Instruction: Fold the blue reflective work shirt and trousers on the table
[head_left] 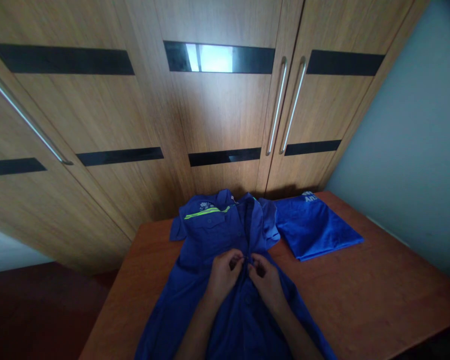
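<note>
A blue short-sleeved shirt [213, 230] with a lime-green chest stripe lies spread on the brown wooden table [378, 295], collar toward the wardrobe. My left hand [225, 275] and my right hand [264, 277] meet at the shirt's front placket, mid-chest. Both hands have curled fingers pinching the fabric edges where a button sits. My forearms lie over the lower part of the shirt.
A folded blue garment [315, 227] with white lettering rests on the table to the right of the shirt. A wooden wardrobe [217, 115] with long metal handles [276, 105] stands right behind the table. A grey wall [416, 165] runs along the right side.
</note>
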The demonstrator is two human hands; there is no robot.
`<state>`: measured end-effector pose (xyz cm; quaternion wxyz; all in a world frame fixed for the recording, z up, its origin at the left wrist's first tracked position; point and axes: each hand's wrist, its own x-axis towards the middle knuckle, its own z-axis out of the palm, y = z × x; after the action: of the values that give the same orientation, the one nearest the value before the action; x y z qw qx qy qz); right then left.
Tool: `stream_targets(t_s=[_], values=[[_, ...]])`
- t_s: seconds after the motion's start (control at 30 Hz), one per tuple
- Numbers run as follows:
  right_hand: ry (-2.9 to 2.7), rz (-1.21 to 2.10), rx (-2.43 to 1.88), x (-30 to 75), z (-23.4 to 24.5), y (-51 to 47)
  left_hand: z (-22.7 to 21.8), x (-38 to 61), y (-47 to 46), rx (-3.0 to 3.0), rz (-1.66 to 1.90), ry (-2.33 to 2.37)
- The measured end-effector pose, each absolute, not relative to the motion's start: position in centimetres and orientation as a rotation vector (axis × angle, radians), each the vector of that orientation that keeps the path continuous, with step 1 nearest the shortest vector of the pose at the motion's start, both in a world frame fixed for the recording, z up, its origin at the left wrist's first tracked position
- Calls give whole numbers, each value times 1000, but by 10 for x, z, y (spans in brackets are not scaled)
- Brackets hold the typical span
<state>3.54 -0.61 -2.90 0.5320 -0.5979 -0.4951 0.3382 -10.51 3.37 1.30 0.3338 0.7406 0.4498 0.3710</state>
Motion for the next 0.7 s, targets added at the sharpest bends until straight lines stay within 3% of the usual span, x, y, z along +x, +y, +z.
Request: stream_targets(t_s=[0.37,0.7], values=[[-1286,914,-1345,31,-29,-9,7,-101,32,2039,937,1166],[-1365,982,-1206,29,-19,-15,3,-106,37,1578,1007,1154]])
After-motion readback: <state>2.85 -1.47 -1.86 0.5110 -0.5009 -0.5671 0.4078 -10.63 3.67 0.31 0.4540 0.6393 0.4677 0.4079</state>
